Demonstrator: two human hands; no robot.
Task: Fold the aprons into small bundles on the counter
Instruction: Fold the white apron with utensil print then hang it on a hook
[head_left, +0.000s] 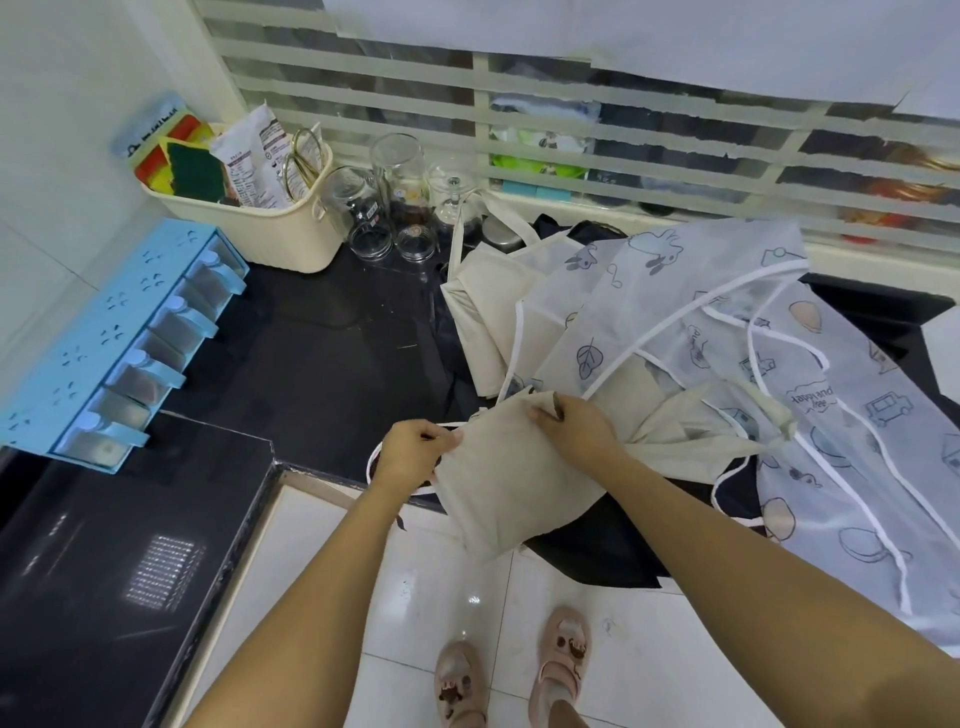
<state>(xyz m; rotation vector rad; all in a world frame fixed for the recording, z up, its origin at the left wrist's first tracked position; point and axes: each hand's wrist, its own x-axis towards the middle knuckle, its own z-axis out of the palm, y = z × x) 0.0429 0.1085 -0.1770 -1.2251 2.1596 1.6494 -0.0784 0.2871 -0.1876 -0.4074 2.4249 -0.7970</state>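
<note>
A beige apron hangs folded over the front edge of the black counter. My left hand pinches its left edge. My right hand grips its top edge near the middle. The rest of the beige cloth trails right and back under a white translucent apron printed with cartoon drawings and edged with white ties, which lies spread over the counter's right side and droops off the front. A dark apron lies beneath both and hangs over the edge.
A cream basket with packets and sponges stands at the back left, next to glass jars. A blue spice rack sits on the left. A dark appliance top fills the lower left. White floor tiles and my feet show below.
</note>
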